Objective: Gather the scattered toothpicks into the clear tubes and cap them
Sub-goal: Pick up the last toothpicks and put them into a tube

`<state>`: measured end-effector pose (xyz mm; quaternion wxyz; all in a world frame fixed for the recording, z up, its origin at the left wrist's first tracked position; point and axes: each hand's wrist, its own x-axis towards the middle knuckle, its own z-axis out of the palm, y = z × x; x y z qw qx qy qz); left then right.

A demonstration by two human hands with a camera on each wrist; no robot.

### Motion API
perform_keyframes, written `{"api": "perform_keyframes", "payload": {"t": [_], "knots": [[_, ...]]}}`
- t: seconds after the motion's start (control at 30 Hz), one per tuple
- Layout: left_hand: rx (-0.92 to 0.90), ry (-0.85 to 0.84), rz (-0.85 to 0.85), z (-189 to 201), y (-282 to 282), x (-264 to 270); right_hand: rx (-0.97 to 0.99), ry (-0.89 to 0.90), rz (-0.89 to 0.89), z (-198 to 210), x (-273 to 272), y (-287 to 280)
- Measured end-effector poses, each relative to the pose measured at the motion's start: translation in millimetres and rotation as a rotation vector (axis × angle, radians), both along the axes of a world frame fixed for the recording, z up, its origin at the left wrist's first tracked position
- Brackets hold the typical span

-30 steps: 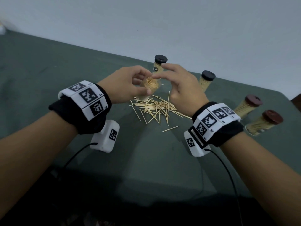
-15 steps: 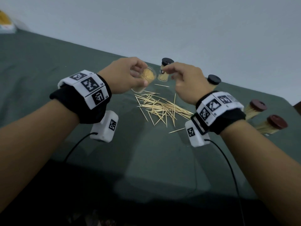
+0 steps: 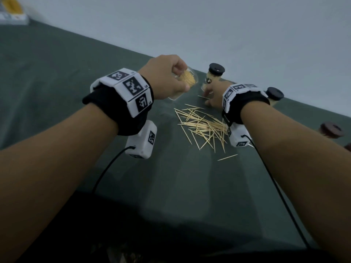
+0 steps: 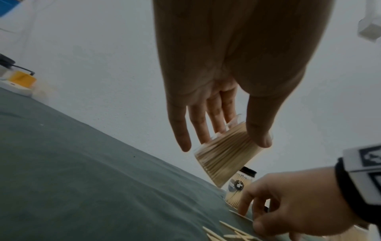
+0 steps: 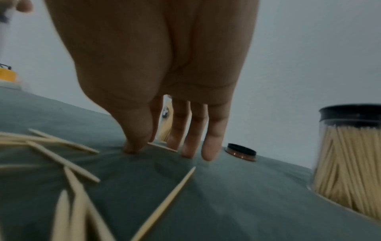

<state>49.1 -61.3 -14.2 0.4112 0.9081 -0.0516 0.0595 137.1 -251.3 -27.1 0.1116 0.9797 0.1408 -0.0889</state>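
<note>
On the dark green cloth-covered table (image 3: pixel 57 76), left hand (image 3: pixel 163 76) holds an uncapped clear tube (image 4: pixel 224 154) off the surface, thumb on one side and fingers on the other, tube tilted with its open mouth up toward the right and packed with toothpicks (tips show at the mouth in the head view). Right hand (image 3: pixel 213 95) is down at the table just beyond the scattered pile of loose toothpicks (image 3: pixel 205 128); thumb tip (image 5: pixel 134 146) and fingertips press onto the cloth at a single toothpick (image 3: pixel 203 97) lying apart from the pile, fingers nearly straight, pinch not closed yet, nothing lifted. One stray toothpick (image 3: pixel 227 157) lies alone on the near side of the pile. Just behind the right hand stands a capped tube (image 3: pixel 213 76) with a black lid, full of toothpicks, upright, round sticker on its side. Second black-lidded tube (image 3: pixel 274 95) stands to the right, partly hidden by the wrist band. Two dark red lids (image 3: pixel 332 130) sit at the far right edge, blurred. A loose black cap (image 5: pixel 241 151) lies flat on the cloth near the right fingertips, seen only from the right wrist. Yellow object (image 3: pixel 11 6) at the far left corner, too blurred to identify.
</note>
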Motion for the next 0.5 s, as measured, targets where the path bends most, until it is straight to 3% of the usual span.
{"api": "perform_keyframes", "payload": {"t": [0.23,0.5], "knots": [[0.002,-0.004,0.013,-1,2,6,0.324,0.095,0.074,-9,-13,27],[0.011,0.013,0.012,-4,3,-6,0.344,0.198,0.112,-19,-50,19]]}}
